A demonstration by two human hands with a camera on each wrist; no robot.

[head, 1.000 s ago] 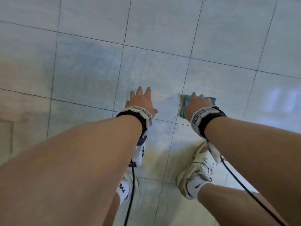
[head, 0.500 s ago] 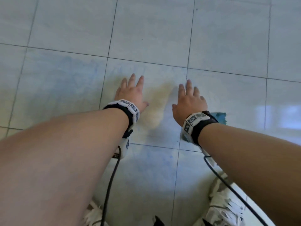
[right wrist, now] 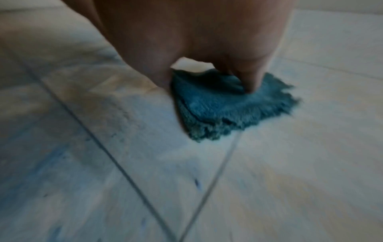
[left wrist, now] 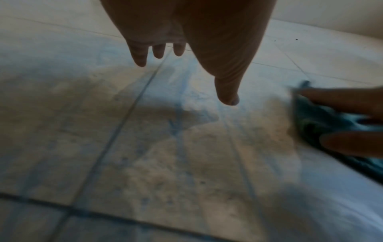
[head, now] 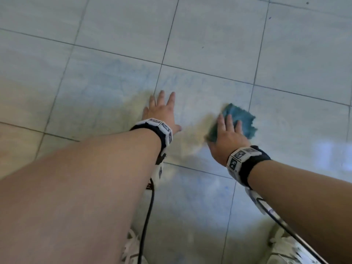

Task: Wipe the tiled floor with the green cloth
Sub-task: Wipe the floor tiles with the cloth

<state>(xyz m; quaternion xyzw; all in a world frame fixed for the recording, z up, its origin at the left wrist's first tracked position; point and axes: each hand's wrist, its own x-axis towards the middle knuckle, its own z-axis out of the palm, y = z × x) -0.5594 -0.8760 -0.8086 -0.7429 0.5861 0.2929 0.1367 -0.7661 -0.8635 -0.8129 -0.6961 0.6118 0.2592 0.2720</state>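
Observation:
The green cloth, teal and folded with a frayed edge, lies on the pale tiled floor. My right hand presses it down with straight, spread fingers; the cloth sticks out ahead and to the right of them. In the right wrist view the cloth lies under the right hand, beside a grout line. My left hand rests flat on the tile to the left and holds nothing. The left wrist view shows the left hand with fingers extended and the cloth at the right edge.
Damp bluish and yellowish streaks mark the tiles around both hands. My white shoes stand at the bottom edge. Black cables hang from both wrists. Bare tiles stretch ahead and to both sides.
My right hand has slid the cloth to the right, and the cloth now shows ahead of the fingers instead of behind the wrist. The left hand stays flat on the floor.

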